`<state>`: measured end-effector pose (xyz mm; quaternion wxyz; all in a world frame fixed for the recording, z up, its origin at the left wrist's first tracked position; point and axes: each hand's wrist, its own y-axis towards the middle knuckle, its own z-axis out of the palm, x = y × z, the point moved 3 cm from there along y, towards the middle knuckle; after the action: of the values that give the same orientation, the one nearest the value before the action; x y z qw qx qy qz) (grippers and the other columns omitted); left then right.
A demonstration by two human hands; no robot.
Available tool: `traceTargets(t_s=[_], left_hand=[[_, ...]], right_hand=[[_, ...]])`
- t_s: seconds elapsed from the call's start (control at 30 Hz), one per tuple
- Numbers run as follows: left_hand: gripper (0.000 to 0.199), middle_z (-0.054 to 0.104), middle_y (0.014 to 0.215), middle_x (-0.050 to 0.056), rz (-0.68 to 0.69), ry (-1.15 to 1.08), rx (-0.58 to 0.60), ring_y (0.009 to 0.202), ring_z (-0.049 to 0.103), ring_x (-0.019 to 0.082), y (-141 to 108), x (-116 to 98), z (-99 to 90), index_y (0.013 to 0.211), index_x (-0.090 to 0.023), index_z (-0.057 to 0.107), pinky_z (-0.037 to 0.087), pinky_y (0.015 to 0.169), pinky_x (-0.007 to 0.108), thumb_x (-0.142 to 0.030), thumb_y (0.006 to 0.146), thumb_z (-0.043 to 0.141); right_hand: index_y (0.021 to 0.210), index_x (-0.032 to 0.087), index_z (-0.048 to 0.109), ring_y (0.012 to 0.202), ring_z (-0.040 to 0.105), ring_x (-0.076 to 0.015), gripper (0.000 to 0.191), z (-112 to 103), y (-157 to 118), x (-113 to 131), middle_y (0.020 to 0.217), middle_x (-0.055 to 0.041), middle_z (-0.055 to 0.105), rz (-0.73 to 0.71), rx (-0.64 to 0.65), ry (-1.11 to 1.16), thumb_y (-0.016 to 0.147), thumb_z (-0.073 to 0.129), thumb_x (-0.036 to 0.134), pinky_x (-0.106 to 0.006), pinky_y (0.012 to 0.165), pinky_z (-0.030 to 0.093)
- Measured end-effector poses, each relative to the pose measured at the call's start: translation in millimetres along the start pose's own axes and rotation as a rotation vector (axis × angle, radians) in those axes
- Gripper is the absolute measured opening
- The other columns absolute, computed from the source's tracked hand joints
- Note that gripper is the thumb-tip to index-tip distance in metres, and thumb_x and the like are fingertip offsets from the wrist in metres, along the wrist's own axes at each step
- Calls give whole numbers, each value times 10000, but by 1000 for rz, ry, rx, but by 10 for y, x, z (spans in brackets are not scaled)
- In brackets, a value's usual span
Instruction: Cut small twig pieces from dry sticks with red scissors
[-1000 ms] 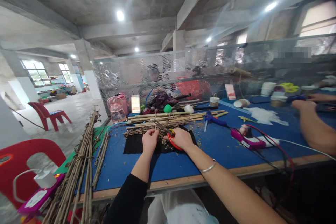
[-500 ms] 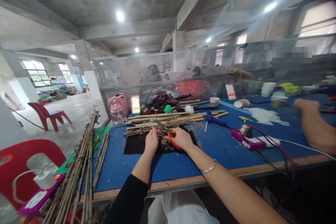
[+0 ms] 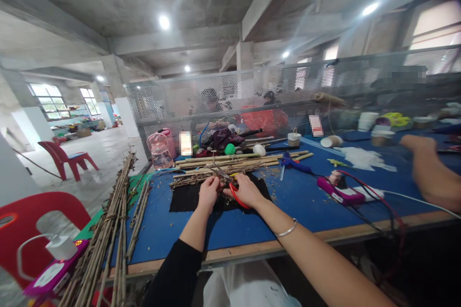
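Note:
My right hand [image 3: 247, 191] is closed on the red-handled scissors [image 3: 236, 196], whose blades point up and left over the dry twigs [image 3: 187, 180]. Just left of the scissors, my left hand [image 3: 209, 193] is pinched at the fingertips; what it holds is too small to make out. Both hands are above a black cloth [image 3: 182, 200] on the blue table [image 3: 169, 235]. Long pale sticks [image 3: 284, 158] lie behind them.
Bundled twigs [image 3: 113, 211] stretch along the table's left side. A blue glue gun [image 3: 297, 165] and purple power strip [image 3: 340, 193] lie to the right. Another person's arm [image 3: 430, 172] rests at the far right.
My right hand has shifted slightly on the scissors, and the red handle shows more fully. My left hand has moved very little.

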<state>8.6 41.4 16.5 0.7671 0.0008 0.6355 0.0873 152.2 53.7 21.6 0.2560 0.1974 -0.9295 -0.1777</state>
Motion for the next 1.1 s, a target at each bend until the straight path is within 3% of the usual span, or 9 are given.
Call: traceTargets(t_s=[0.33,0.53,0.77,1.1], left_hand=[[330,620,659,10,-83,-49,152,479,493,69,-26,80,47,732,-136,596,351,431,171,-431,608,674],[304,616,629,11,-66,14,145,483,496,79,4,147,46,705,-130,609,382,453,189,-412,611,672],[283,611,604,-3,7,29,161,448,461,69,22,168,51,780,-133,631,344,422,177,-385,649,643],[351,626,632,12,16,10,153,447,457,70,-10,116,57,852,-134,646,317,411,173,-425,656,633]], right_hand=[[976,179,504,952,492,-230,484,-36,-15,76,1017,-84,545,37,25,-31,681,605,549,-310,742,362],[977,171,495,990,494,-250,509,-60,-27,94,1053,-111,547,47,14,-108,691,567,587,-326,764,355],[883,180,509,781,586,-196,482,-53,-31,88,874,-75,621,101,124,-70,716,509,632,-262,615,343],[858,194,531,765,604,-208,469,-47,-25,66,852,-71,642,163,143,-78,683,554,629,-254,578,334]])
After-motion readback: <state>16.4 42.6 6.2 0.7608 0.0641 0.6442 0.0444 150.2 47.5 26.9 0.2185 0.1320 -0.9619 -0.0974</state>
